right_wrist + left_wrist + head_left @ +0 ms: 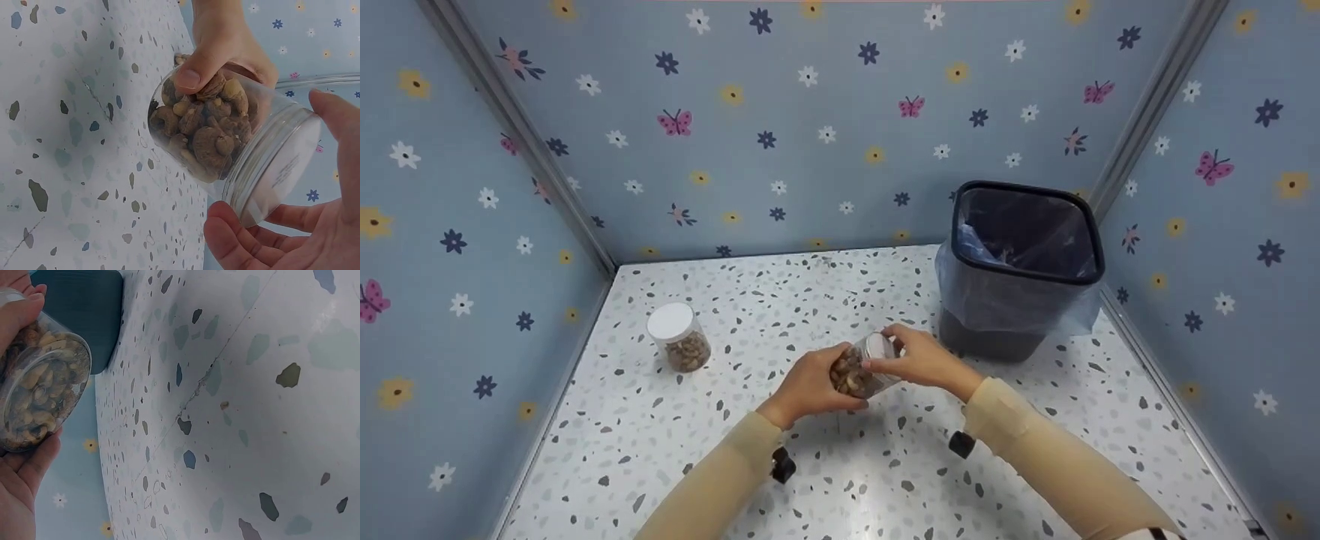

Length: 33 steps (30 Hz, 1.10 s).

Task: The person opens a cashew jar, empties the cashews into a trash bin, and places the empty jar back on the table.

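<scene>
A clear jar (851,375) of brown, knobbly pieces like dried mushrooms (208,129) is held tilted over the table, its lid end up and to the right. My left hand (808,386) grips the jar's body, with the thumb (194,76) pressed on its side in the right wrist view. Around the pale lid (284,169), which bears small print, curl the thumb and fingers of my right hand (922,361). In the left wrist view the round jar base (42,394) faces the camera. A second jar (682,341) with a white lid and brown contents stands upright to the left.
A dark bin (997,341) lined with a translucent bag (1020,300) stands at the back right, close beyond my right hand. Flower-patterned panels (810,112) enclose the speckled white table (780,300) at the back and both sides.
</scene>
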Each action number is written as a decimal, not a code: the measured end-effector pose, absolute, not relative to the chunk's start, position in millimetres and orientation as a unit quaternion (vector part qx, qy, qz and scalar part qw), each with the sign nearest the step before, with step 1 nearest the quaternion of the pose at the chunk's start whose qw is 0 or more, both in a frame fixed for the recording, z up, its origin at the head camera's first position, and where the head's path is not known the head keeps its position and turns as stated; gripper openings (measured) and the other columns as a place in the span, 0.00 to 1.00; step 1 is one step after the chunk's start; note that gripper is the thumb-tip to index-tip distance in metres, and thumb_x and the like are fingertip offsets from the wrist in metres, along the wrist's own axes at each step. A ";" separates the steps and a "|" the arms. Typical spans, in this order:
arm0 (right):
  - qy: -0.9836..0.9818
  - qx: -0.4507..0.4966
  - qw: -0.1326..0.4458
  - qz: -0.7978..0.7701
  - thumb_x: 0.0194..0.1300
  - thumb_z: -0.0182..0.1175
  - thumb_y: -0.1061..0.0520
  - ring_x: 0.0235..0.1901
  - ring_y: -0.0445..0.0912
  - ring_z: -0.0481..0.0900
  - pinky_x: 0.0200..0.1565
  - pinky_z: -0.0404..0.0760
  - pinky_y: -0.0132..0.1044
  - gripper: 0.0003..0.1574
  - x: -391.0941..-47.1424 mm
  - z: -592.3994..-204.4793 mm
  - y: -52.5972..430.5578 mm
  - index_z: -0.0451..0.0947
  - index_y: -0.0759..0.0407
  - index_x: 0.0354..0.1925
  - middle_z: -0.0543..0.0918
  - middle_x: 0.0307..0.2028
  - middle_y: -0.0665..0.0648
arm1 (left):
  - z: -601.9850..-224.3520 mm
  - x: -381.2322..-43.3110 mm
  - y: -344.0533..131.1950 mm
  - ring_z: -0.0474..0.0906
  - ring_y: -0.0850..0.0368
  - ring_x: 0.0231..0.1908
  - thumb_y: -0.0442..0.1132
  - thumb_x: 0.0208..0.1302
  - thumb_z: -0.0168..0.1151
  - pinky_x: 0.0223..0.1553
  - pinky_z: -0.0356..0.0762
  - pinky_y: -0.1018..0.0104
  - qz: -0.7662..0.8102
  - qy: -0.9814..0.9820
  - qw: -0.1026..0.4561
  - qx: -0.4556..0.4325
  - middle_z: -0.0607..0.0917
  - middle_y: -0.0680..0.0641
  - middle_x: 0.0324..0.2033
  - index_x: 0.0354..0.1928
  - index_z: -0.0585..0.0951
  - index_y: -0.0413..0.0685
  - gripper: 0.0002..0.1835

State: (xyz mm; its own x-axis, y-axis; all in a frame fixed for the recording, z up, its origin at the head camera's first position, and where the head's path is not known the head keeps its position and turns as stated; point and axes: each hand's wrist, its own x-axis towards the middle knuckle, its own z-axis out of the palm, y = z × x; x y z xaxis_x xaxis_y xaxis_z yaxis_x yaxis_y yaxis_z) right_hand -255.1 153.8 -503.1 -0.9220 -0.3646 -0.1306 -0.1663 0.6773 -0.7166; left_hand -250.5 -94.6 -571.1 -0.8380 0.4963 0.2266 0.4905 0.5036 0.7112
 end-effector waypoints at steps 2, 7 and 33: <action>0.905 -0.154 0.132 -0.373 0.63 0.75 0.33 0.48 0.51 0.84 0.48 0.87 0.48 0.48 -255.4 -502.2 154.0 0.76 0.59 0.69 0.87 0.51 0.61 | -570.7 -250.6 -94.5 0.85 0.61 0.46 0.50 0.47 0.90 0.51 0.86 0.62 0.409 0.867 0.003 0.286 0.89 0.57 0.46 0.55 0.84 0.58 0.33; 0.898 -0.197 0.128 -0.372 0.60 0.78 0.39 0.47 0.50 0.82 0.48 0.85 0.47 0.45 -254.5 -503.6 156.7 0.77 0.57 0.68 0.85 0.52 0.59 | -573.8 -249.2 -94.4 0.85 0.61 0.47 0.52 0.46 0.90 0.53 0.86 0.62 0.406 0.866 0.006 0.290 0.90 0.57 0.48 0.57 0.84 0.57 0.35; 0.848 -0.355 0.100 -0.380 0.49 0.82 0.63 0.69 0.58 0.76 0.65 0.82 0.59 0.54 -258.5 -498.8 167.3 0.75 0.51 0.73 0.76 0.73 0.59 | -568.5 -248.5 -97.7 0.85 0.60 0.51 0.52 0.46 0.91 0.57 0.86 0.59 0.426 0.856 0.019 0.291 0.90 0.57 0.52 0.63 0.83 0.60 0.40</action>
